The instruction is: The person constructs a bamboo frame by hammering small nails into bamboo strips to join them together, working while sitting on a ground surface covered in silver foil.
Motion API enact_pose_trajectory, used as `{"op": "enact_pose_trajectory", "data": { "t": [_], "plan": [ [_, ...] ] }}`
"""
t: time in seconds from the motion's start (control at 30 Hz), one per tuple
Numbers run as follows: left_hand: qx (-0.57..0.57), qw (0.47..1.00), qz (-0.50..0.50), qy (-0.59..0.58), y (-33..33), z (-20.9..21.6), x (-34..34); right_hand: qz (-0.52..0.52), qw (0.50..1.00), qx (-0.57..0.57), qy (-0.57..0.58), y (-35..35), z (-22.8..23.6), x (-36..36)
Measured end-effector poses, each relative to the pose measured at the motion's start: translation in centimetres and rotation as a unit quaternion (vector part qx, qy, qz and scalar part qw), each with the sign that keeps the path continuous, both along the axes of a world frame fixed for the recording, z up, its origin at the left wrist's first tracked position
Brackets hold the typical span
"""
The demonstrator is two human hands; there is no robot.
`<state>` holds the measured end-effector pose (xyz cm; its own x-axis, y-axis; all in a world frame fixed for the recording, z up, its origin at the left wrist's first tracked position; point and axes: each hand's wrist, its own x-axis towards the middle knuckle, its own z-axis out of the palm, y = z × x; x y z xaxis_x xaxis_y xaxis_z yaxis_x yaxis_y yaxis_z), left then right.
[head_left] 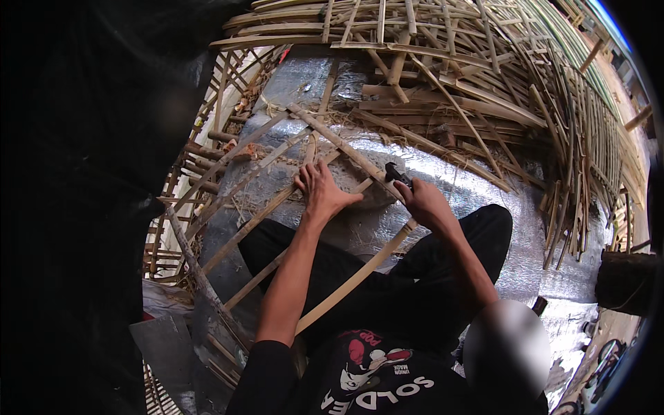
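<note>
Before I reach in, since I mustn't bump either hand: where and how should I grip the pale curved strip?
Pinch the pale curved strip mid-length, probably from its right side: that slender stretch looks bare, while its upper end lies below the right hand, its lower end by the left forearm.

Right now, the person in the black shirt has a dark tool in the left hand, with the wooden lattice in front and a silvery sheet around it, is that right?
Not quite: the head view shows the dark tool in the right hand, not the left hand. The rest holds: black shirt, wooden lattice in front, silvery sheet around it.
</note>
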<state>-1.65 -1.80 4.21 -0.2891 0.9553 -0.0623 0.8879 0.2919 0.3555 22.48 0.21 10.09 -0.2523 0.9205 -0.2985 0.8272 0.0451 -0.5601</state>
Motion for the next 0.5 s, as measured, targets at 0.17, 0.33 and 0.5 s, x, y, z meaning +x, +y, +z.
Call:
{"op": "enact_pose_trajectory", "data": {
  "t": [0.17, 0.33, 0.5],
  "plan": [
    [0.018, 1.0, -0.011, 0.014, -2.7, 2.5, -0.4, 0.034, 0.999, 0.011, 0.016, -2.2, 7.6, 0.7],
    [0.019, 0.996, -0.083, -0.027, -5.2, 4.1, 0.8, 0.028, 0.999, 0.046, 0.004, -2.3, 6.1, 2.8],
    [-0.004, 0.995, -0.096, -0.006, -6.0, 1.7, 1.2, 0.022, 0.999, 0.032, -0.007, -2.7, 5.1, 1.8]
  ]
}}
